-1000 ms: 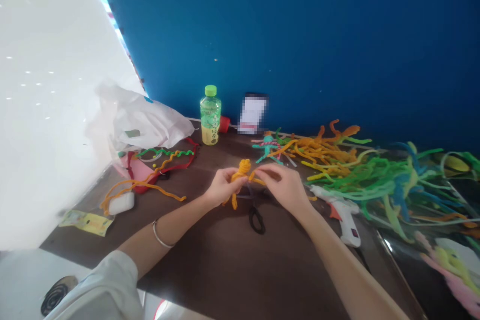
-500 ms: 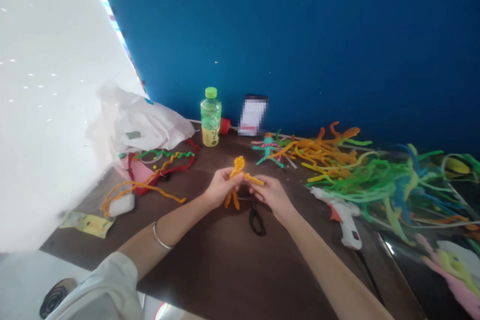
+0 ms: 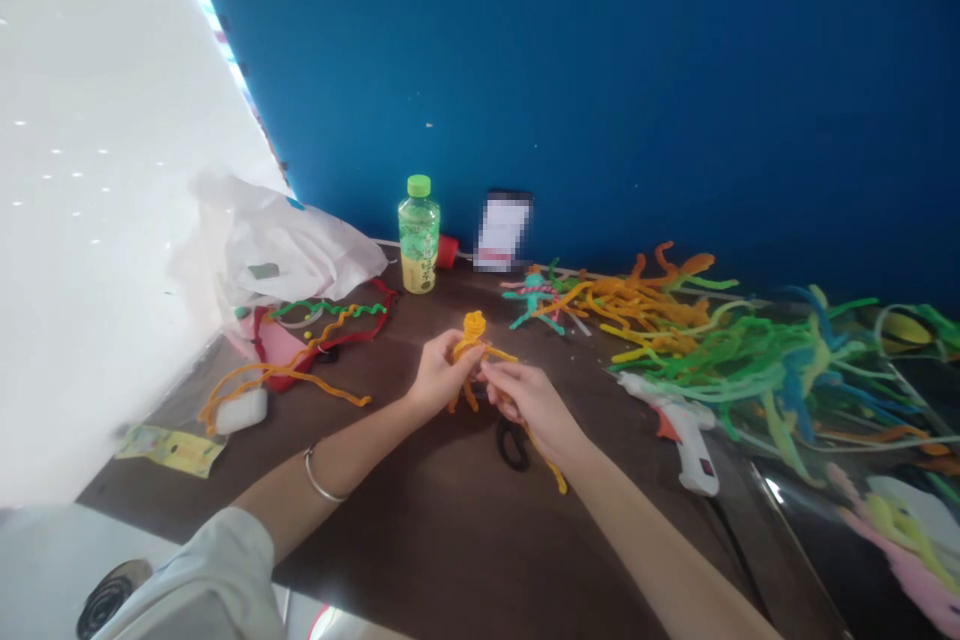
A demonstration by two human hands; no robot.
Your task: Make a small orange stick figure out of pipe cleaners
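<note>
A white rounded bar (image 3: 241,411) lies beside a pink and red felt shape (image 3: 279,345) on a dark brown table (image 3: 420,540). A thin silver bangle (image 3: 319,478) circles the left forearm, which reaches in from the lower left. The left hand (image 3: 441,375) is curled closed, gripping the middle of a small orange pipe-cleaner figure (image 3: 474,327). The figure's long axis runs roughly front to back, slightly tilted, with its coiled head pointing away from the person and its legs toward them. The left hand is the nearer one to its body. Just right of it, the right hand (image 3: 525,405) pinches a thin orange pipe-cleaner strand (image 3: 553,465) between thumb and fingers, the strand trailing down past the palm. Black-handled scissors (image 3: 512,445) lie just below that hand, then a white hot-glue gun (image 3: 679,435) and a tangled heap of green pipe cleaners (image 3: 757,370)
</note>
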